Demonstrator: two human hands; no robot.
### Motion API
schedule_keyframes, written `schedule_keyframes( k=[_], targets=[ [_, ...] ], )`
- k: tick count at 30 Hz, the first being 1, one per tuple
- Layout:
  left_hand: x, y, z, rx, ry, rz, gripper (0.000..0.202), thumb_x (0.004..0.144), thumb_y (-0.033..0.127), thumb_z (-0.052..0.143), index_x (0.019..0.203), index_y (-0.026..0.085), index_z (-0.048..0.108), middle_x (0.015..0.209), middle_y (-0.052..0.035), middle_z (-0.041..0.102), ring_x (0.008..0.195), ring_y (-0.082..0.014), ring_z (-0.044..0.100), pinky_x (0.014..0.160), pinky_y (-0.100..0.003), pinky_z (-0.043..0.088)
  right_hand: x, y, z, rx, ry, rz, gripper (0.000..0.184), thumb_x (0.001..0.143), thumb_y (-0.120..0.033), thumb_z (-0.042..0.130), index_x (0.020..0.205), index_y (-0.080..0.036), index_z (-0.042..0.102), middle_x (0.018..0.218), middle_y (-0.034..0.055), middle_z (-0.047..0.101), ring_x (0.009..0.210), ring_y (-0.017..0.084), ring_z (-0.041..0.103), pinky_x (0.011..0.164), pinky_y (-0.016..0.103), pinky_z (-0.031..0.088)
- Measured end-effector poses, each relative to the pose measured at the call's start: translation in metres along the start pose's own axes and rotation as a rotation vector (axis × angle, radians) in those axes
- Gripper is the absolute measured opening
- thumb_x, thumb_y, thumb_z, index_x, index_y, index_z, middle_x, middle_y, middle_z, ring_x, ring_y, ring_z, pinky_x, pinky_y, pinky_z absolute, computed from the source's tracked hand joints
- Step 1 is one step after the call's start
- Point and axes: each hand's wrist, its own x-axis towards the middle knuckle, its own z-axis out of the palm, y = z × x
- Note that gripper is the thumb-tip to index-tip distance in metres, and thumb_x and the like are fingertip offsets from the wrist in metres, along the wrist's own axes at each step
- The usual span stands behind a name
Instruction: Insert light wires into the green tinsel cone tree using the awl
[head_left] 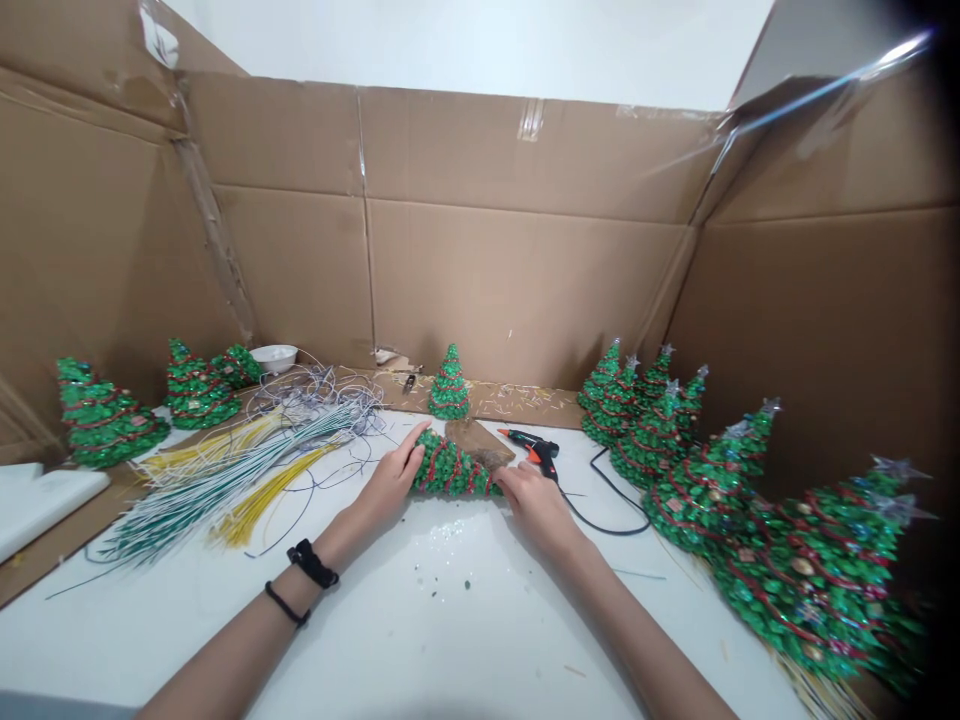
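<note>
Now left hand [397,468] curled round wide end of sideways green tree [451,468]; right hand [531,493] pinching narrow end.

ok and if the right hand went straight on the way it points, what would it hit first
The green tree lying on its side; the right hand seems to grip its narrow end, though depth beyond is unclear.

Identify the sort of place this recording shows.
Probably a small craft workstation: brown cardboard panels screen a white tabletop, an orange-and-black glue gun lies there, and several decorated green cone-shaped Christmas trees stand along the right.
</note>
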Motion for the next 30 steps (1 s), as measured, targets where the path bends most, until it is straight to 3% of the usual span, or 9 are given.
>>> schedule_keyframes(
  k=[3,8,13,18,23,30],
  targets=[
    [0.0,-0.001,0.001,-0.015,-0.021,-0.001,0.054,0.094,0.045,0.028,0.14,0.018,0.04,0.107,-0.008,0.067,0.103,-0.024,0.058,0.091,-0.037,0.045,-0.001,0.003,-0.001,0.036,0.019,-0.018,0.026,0.095,-0.023,0.036,0.097,-0.022,0.062,0.09,0.0054,0.066,0.088,0.018,0.056,0.07,0.025,0.036],
    [0.001,-0.003,0.001,-0.04,-0.037,-0.01,0.054,0.094,0.045,0.028,0.141,0.019,0.038,0.133,-0.0084,0.055,0.121,-0.0231,0.05,0.102,-0.037,0.038,-0.001,0.002,-0.004,0.055,0.021,0.228,0.035,0.095,-0.04,0.033,0.09,-0.021,0.061,0.077,0.0046,0.063,0.077,0.018,0.059,0.062,0.025,0.033],
    [-0.002,-0.002,0.002,-0.036,-0.032,-0.008,0.055,0.095,0.044,0.027,0.143,0.019,0.033,0.137,-0.0078,0.051,0.122,-0.0223,0.05,0.103,-0.036,0.037,0.001,-0.005,-0.001,0.056,-0.006,0.267,0.034,0.096,-0.036,0.033,0.079,-0.02,0.058,0.073,0.0039,0.062,0.071,0.016,0.059,0.057,0.024,0.03],
    [-0.005,-0.002,0.004,-0.075,-0.041,-0.006,0.058,0.095,0.047,0.025,0.148,0.021,0.022,0.14,-0.0066,0.048,0.125,-0.0237,0.047,0.105,-0.038,0.033,0.002,0.001,0.005,-0.062,0.046,0.149,0.03,0.096,-0.031,0.033,0.082,-0.019,0.057,0.072,0.0045,0.059,0.069,0.017,0.058,0.056,0.025,0.03],
    [-0.004,-0.008,0.004,-0.197,-0.094,0.001,0.058,0.093,0.051,0.031,0.145,0.024,0.029,0.146,-0.0037,0.04,0.134,-0.023,0.037,0.11,-0.035,0.028,0.003,0.005,0.007,-0.15,0.087,-0.034,0.032,0.098,-0.027,0.029,0.082,-0.02,0.056,0.071,0.004,0.057,0.071,0.017,0.057,0.058,0.025,0.032],
    [0.0,-0.017,0.008,-0.26,-0.069,0.0,0.053,0.092,0.048,0.035,0.139,0.024,0.038,0.145,-0.0038,0.042,0.133,-0.022,0.038,0.111,-0.035,0.028,0.003,-0.002,0.002,-0.101,-0.026,0.015,0.031,0.098,-0.029,0.028,0.087,-0.02,0.056,0.073,0.004,0.059,0.074,0.017,0.058,0.058,0.024,0.031]
  ],
)
